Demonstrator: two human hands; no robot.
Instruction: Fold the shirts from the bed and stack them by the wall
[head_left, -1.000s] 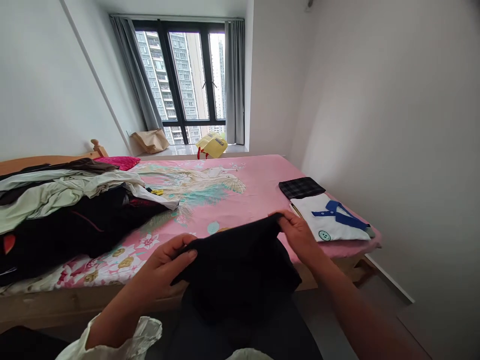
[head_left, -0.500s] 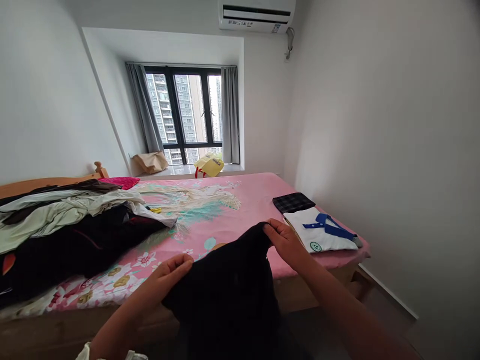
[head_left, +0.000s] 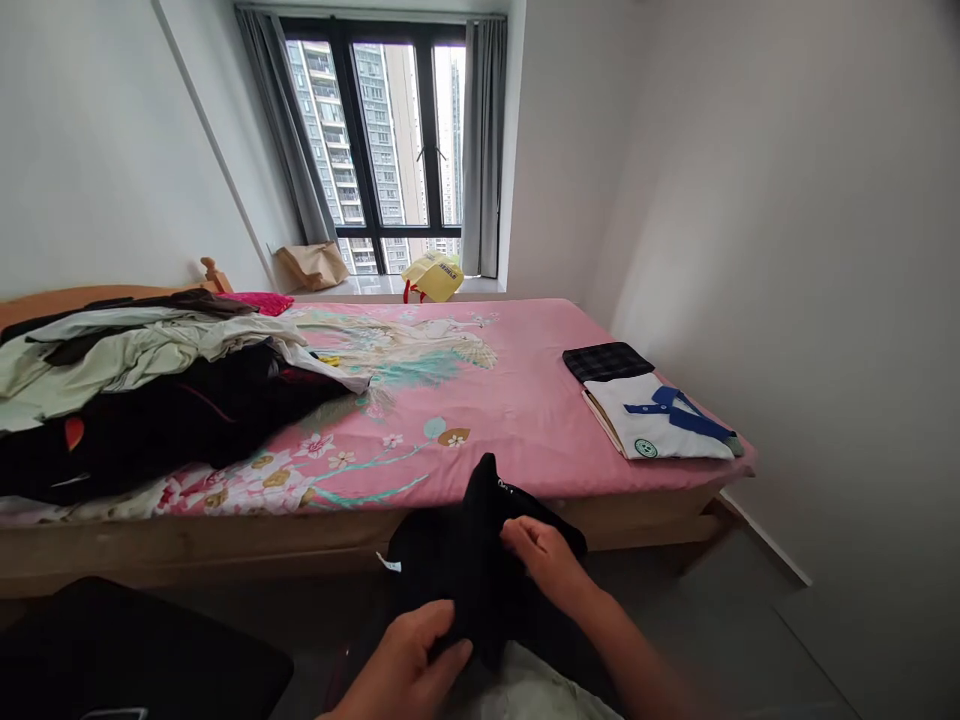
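A black garment point(head_left: 450, 540) hangs bunched in front of the bed's near edge, with a small white tag point(head_left: 388, 563) on its left side. My right hand point(head_left: 544, 555) pinches its cloth on the right, close to some white lettering. Lower down, my left hand point(head_left: 412, 655) has its thumb and fingers around a fold of the same cloth; the fingertips are partly lost against the black. The garment's exact kind cannot be made out.
On the pink flowered bed sheet point(head_left: 525, 400) lie a heap of loose clothes point(head_left: 165, 350) at left, a folded white polo shirt point(head_left: 667, 420) and folded dark checked cloth point(head_left: 606, 360) at right. A black case-like object point(head_left: 142, 650) stands at lower left. A yellow bag point(head_left: 433, 277) sits by the window.
The black garment has come down and is bunched up rather than spread between my hands. Both hands have moved lower, the left one to the right. The view has tilted down.
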